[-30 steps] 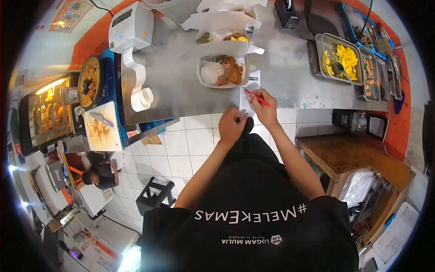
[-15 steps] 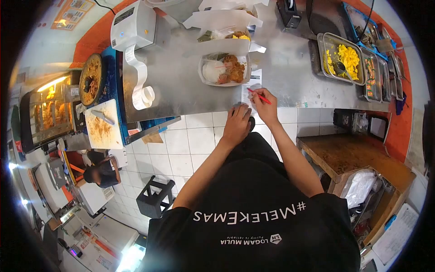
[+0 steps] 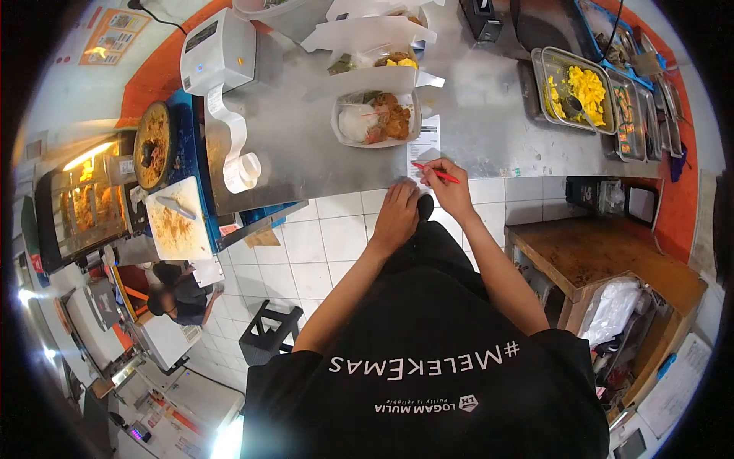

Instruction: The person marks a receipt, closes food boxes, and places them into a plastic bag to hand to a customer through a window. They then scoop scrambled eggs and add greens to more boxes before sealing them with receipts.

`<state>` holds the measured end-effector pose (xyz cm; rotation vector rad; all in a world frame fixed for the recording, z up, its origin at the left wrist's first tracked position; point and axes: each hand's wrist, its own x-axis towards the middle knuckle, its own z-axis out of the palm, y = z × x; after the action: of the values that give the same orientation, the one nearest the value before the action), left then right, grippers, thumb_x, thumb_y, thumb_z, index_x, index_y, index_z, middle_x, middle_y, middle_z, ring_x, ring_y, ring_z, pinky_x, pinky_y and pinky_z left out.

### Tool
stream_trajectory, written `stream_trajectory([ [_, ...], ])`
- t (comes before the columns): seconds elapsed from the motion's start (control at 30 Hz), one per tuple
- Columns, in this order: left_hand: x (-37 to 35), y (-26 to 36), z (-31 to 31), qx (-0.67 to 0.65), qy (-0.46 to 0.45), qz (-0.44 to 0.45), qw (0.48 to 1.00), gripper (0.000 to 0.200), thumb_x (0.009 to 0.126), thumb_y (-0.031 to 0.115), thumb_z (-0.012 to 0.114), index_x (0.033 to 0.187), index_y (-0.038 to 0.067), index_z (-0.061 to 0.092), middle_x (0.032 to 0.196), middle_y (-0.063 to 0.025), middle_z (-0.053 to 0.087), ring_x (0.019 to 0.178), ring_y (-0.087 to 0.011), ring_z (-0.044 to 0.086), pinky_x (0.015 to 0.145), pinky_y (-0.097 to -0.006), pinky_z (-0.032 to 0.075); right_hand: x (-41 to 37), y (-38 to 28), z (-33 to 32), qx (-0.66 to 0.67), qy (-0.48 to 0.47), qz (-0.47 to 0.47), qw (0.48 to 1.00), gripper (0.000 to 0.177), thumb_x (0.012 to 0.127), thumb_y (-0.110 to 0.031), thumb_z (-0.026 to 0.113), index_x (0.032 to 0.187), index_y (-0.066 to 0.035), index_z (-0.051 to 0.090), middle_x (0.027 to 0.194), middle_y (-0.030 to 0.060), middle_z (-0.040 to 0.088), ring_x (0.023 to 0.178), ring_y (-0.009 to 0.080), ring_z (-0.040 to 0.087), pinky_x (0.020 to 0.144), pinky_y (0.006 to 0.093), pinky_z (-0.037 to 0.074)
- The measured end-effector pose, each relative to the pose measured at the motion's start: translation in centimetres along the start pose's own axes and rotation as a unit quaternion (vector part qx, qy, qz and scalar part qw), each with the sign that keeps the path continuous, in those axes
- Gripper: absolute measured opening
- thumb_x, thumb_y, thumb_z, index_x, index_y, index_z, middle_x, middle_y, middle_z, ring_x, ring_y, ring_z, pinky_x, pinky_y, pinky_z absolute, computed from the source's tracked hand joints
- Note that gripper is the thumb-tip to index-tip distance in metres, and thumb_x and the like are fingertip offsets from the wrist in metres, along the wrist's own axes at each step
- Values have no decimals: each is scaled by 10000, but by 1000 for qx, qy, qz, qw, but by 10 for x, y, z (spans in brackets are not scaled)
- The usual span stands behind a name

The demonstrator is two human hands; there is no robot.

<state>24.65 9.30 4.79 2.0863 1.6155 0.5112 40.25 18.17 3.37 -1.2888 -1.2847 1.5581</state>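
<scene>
My right hand [image 3: 453, 191] pinches a red pen [image 3: 445, 176], with its tip on the lower part of a printed paper slip [image 3: 425, 138]. The slip lies on the steel counter [image 3: 306, 145], its upper end beside an open paper food box [image 3: 336, 126]. Inside that box are white rice [image 3: 358, 122] and a brown fried piece [image 3: 397, 122]. At the counter's front edge my left hand [image 3: 396, 218] lies with fingers stretched out, their tips by the slip's lower left corner. Behind stand more open food boxes [image 3: 344, 38].
Left on the counter is a label printer [image 3: 219, 53] with a curled paper strip [image 3: 237, 141]. A knife [image 3: 174, 206] lies on a cutting board [image 3: 180, 229]. Trays, one with yellow food [image 3: 585, 92], stand right. A black stool [image 3: 269, 330] and another person [image 3: 183, 298] are lower left.
My right hand has moved the pen slightly down the slip, toward me and a little left. My left hand stays by the slip. The person at lower left has shifted, holding a white sheet.
</scene>
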Motion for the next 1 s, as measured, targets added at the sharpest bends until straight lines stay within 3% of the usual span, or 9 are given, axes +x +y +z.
stream_trajectory([
  [0.47,-2,-6,-9,8,-6,11,1000,378,827,29,683,1200,-29,672,1359,-161,573,1373,-324,513,1209,-525,327,-16,-2,-2,-79,31,-33,996,132,1002,-73,639,1013,56,666,849,103,737,765,147,723,696,281,563],
  [0.57,-3,-8,-9,6,-10,13,1000,365,833,28,681,1194,-26,674,1356,-161,584,1367,-323,522,1209,-527,326,-19,5,-7,-69,-39,-2,997,130,999,-71,641,1008,57,664,840,101,734,762,137,712,700,276,557],
  [0.67,1,-12,-9,-11,-10,13,1000,359,836,29,684,1191,-21,676,1346,-160,597,1348,-328,536,1202,-530,336,-24,-9,-7,-78,29,13,996,116,992,-64,647,1015,49,666,829,90,733,750,131,696,700,276,548],
  [0.77,0,-16,-12,-59,-14,10,998,351,838,33,687,1184,-22,675,1329,-162,610,1327,-339,550,1185,-526,362,-25,-3,-10,-76,19,3,997,101,987,-51,644,1030,36,669,856,116,714,792,172,700,738,298,550],
  [0.83,6,-20,-21,-131,-11,6,991,347,840,32,688,1180,-30,672,1321,-168,617,1311,-353,559,1172,-520,380,-17,-14,-14,-184,127,-83,971,97,987,-40,630,1044,33,661,917,148,691,853,233,700,778,319,549],
  [0.87,11,-25,-30,-148,31,-9,988,377,828,25,689,1200,-30,662,1322,-169,615,1308,-361,553,1161,-513,386,-12,-22,-15,-235,180,-127,947,97,988,-35,624,1050,31,656,948,163,680,883,263,701,798,329,549],
  [0.9,15,-31,-42,-165,70,-24,983,407,816,18,689,1219,-30,652,1324,-171,613,1306,-368,548,1151,-506,392,-2,-24,-24,-298,168,-172,924,278,942,5,636,1218,24,616,1075,207,631,1062,365,651,923,387,524],
  [0.93,24,-35,-62,-182,109,-37,976,438,804,11,689,1238,-29,642,1326,-173,612,1303,-376,543,1140,-499,398,8,-31,-24,-331,169,-168,913,371,918,17,642,1284,13,579,1130,215,618,1120,381,620,965,400,503],
  [1.0,56,-45,-118,-67,266,-66,959,523,814,30,691,1325,-24,596,1349,-173,603,1304,-376,531,1136,-485,396,32,-57,-26,-396,172,-161,888,568,871,42,655,1416,-10,503,1239,230,593,1234,414,558,1048,425,461],
])
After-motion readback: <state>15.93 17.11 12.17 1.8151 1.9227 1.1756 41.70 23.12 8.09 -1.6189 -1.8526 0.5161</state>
